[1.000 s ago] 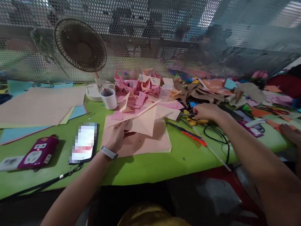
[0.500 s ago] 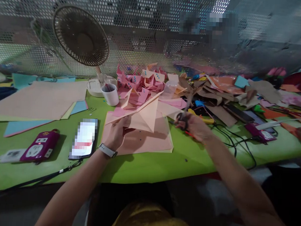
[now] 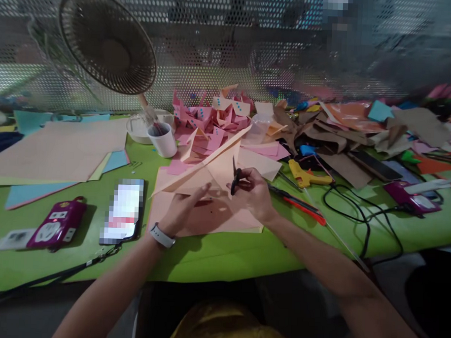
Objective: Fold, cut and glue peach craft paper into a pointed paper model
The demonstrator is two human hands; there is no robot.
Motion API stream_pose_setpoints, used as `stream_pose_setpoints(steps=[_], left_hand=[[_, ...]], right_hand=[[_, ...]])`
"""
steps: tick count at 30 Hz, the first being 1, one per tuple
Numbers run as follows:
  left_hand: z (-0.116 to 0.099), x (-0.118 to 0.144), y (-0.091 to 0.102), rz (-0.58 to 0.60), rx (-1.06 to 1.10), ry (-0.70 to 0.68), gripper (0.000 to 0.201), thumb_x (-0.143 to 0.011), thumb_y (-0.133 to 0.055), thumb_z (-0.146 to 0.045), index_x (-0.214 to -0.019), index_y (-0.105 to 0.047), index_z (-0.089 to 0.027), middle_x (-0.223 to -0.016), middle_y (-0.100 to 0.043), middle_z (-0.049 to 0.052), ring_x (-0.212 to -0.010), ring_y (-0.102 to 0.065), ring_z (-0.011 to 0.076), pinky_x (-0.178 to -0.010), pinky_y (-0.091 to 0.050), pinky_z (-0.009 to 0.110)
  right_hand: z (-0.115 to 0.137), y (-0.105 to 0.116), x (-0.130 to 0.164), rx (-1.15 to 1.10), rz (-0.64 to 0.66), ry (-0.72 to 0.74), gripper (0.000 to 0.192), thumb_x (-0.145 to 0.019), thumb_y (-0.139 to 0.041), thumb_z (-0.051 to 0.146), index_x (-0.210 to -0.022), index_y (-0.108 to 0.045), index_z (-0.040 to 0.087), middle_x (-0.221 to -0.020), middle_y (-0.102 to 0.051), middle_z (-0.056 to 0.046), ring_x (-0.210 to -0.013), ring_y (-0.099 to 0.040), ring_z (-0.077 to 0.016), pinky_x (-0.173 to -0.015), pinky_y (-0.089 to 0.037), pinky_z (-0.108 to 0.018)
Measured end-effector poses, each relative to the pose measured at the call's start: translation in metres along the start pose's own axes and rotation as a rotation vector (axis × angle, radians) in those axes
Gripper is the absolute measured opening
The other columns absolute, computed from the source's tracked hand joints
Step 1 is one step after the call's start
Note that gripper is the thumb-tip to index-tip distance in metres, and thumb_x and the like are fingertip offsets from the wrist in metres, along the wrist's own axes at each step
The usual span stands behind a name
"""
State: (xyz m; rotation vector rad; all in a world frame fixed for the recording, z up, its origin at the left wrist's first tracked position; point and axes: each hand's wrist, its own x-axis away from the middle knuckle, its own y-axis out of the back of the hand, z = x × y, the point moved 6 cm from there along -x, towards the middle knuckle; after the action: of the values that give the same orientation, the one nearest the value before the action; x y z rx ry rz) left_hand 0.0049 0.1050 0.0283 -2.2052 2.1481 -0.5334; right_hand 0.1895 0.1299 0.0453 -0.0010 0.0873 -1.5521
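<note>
My left hand [image 3: 183,209] holds a folded peach paper sheet [image 3: 214,168] up over a flat peach sheet [image 3: 209,220] on the green table [image 3: 222,257]. A watch sits on that wrist. My right hand [image 3: 256,194] grips black-handled scissors [image 3: 235,176], blades pointing up against the folded paper's right side. The two hands are close together above the flat sheet.
A pile of pink paper pieces [image 3: 212,124] lies behind, with a white cup [image 3: 163,139] and a desk fan [image 3: 107,41]. A phone [image 3: 123,211] and purple power strip [image 3: 57,224] lie left. A yellow glue gun [image 3: 306,174], red cutter [image 3: 301,206], cables and brown scraps lie right.
My right hand picked up the scissors from the clutter at right and brought them left to the folded paper. My left hand stayed holding the paper.
</note>
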Motion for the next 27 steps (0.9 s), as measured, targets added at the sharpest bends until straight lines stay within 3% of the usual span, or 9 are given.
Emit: stream_pose_setpoints(steps=[3, 5, 10, 14, 17, 22, 27], left_hand=[[0.009, 0.006, -0.004, 0.012, -0.174, 0.1, 0.033, -0.064, -0.083, -0.045, -0.074, -0.077, -0.014, -0.084, -0.076, 0.012, -0.09, -0.071, 0.0316, -0.088, -0.057, 0.044], [0.012, 0.006, -0.002, -0.008, -0.188, 0.106, 0.032, -0.066, -0.082, -0.045, -0.076, -0.078, -0.015, -0.087, -0.076, 0.012, -0.091, -0.071, 0.0305, -0.089, -0.057, 0.043], [0.006, -0.002, 0.009, -0.064, 0.04, -0.011, 0.029, -0.068, -0.081, -0.039, -0.079, -0.076, -0.012, -0.087, -0.075, 0.011, -0.083, -0.071, 0.0264, -0.082, -0.061, 0.043], [-0.004, -0.006, 0.018, -0.12, 0.075, -0.087, 0.023, -0.068, -0.079, -0.034, -0.073, -0.073, -0.012, -0.08, -0.071, 0.008, -0.078, -0.069, 0.0237, -0.078, -0.062, 0.043], [-0.009, -0.008, 0.023, -0.137, 0.076, -0.136, 0.02, -0.071, -0.076, -0.034, -0.069, -0.071, -0.014, -0.078, -0.068, 0.006, -0.079, -0.067, 0.0209, -0.081, -0.061, 0.041], [-0.01, -0.015, 0.031, -0.176, 0.191, -0.138, 0.016, -0.069, -0.074, -0.031, -0.066, -0.07, -0.016, -0.079, -0.067, 0.003, -0.079, -0.064, 0.0176, -0.082, -0.059, 0.038], [-0.009, -0.018, 0.028, -0.159, 0.279, -0.08, 0.02, -0.067, -0.075, -0.026, -0.057, -0.061, -0.016, -0.061, -0.053, -0.005, -0.063, -0.056, 0.0103, -0.082, -0.058, 0.038]], right_hand=[[-0.001, -0.005, 0.007, -0.013, 0.006, -0.025, 0.041, -0.061, -0.08, 0.034, -0.086, -0.049, 0.024, -0.081, -0.063, 0.003, -0.077, -0.067, -0.0156, -0.077, -0.056, -0.033], [-0.005, -0.007, 0.009, -0.018, 0.036, -0.067, 0.043, -0.059, -0.082, 0.035, -0.085, -0.05, 0.024, -0.08, -0.064, 0.002, -0.075, -0.067, -0.0159, -0.076, -0.056, -0.034], [-0.014, -0.004, 0.011, -0.019, 0.179, -0.154, 0.045, -0.059, -0.084, 0.038, -0.088, -0.054, 0.022, -0.079, -0.065, 0.001, -0.07, -0.066, -0.0153, -0.067, -0.057, -0.031], [-0.018, -0.004, 0.02, 0.023, 0.331, -0.271, 0.044, -0.059, -0.085, 0.04, -0.084, -0.055, 0.021, -0.075, -0.064, 0.001, -0.064, -0.064, -0.0153, -0.049, -0.054, -0.026], [-0.017, -0.002, 0.025, 0.056, 0.386, -0.337, 0.043, -0.06, -0.086, 0.039, -0.084, -0.056, 0.021, -0.076, -0.065, 0.0, -0.06, -0.063, -0.0136, -0.044, -0.053, -0.024], [-0.018, -0.005, 0.031, 0.156, 0.54, -0.491, 0.041, -0.067, -0.08, 0.05, -0.078, -0.053, 0.02, -0.06, -0.062, 0.003, -0.042, -0.051, -0.0079, -0.038, -0.047, -0.021], [-0.018, -0.011, 0.035, 0.206, 0.611, -0.56, 0.046, -0.066, -0.078, 0.057, -0.077, -0.052, 0.02, -0.058, -0.061, 0.004, -0.043, -0.053, -0.0078, -0.041, -0.047, -0.02]])
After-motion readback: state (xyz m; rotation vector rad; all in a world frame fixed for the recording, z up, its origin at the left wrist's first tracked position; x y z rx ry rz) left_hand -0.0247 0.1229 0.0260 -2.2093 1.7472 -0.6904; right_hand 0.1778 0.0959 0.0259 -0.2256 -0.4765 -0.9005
